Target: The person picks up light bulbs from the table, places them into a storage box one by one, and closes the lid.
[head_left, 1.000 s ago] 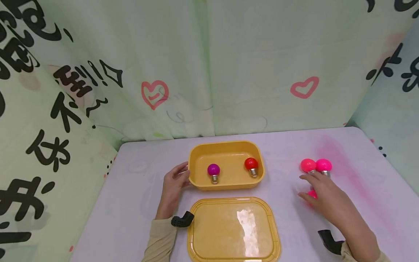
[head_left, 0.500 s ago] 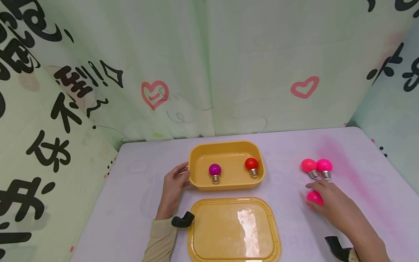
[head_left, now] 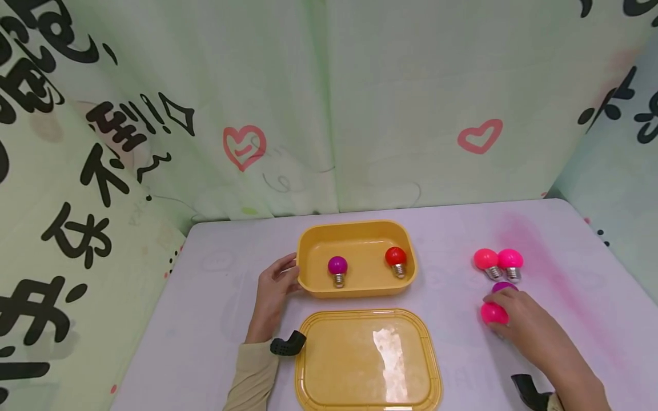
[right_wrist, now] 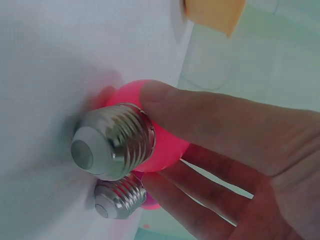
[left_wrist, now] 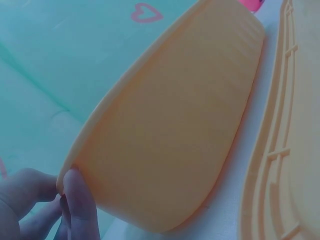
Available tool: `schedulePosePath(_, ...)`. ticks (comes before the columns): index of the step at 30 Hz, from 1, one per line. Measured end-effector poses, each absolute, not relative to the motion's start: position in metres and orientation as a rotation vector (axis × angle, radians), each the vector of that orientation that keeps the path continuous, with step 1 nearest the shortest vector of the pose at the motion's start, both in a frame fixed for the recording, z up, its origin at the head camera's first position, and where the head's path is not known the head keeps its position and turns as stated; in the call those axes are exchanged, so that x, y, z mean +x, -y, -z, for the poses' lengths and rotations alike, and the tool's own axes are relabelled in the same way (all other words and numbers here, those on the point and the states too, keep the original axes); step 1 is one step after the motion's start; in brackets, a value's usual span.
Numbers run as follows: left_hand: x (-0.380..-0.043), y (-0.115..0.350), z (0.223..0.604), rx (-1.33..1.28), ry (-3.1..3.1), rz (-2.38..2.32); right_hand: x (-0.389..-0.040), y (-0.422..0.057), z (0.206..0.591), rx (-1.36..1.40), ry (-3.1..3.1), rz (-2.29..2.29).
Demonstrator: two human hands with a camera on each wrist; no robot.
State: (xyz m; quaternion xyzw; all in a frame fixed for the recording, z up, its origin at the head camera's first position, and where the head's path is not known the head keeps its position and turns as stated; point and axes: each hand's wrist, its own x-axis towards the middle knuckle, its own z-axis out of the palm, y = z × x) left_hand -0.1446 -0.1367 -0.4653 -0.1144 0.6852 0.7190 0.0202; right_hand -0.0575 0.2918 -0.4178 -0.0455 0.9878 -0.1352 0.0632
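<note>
My right hand [head_left: 529,322] pinches a pink light bulb [head_left: 494,313] between thumb and fingers, low over the table's right side. In the right wrist view its silver screw base [right_wrist: 117,142] points toward the camera. Just behind it lies a purple bulb [head_left: 505,287], partly hidden by the fingers. Farther back, a coral-red bulb [head_left: 485,259] and another pink bulb [head_left: 510,258] lie side by side. My left hand [head_left: 277,294] pinches the left rim of a yellow plastic box [head_left: 354,292], thumb outside. A purple bulb [head_left: 337,265] and a red bulb [head_left: 396,256] lie inside that box.
In front of the box, a yellow lid [head_left: 349,359] lies flat on the white table [head_left: 216,319]. A cloth wall [head_left: 401,114] with writing and hearts rises behind the table's back edge.
My right hand has drawn back toward the near side from the two rear bulbs and taken hold of the nearer pink bulb. The purple bulb behind it has come into view. My left hand stays put.
</note>
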Motion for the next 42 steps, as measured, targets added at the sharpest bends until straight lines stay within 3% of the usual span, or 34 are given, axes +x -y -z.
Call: schedulePosePath(42,-0.144,0.137,0.466,-0.348,-2.141,-2.219,-0.084,-0.221,0.375,-0.320,-3.088,0.574)
